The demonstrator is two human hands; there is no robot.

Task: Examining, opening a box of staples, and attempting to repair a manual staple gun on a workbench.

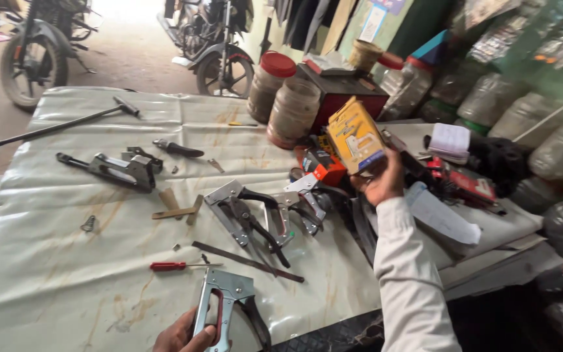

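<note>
The left hand (180,336) grips a staple gun (226,306) by its handle, upright on the table (47,261). The right hand (382,182) closes around a yellow box (356,137), tilted probably for reading.

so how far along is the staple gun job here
Done, by the look of it: other staple guns lie opened on the table, a red screwdriver beside them. In hand: the left hand grips a metal staple gun; the right hand holds up a yellow box. Left: the box looks unopened.
</note>
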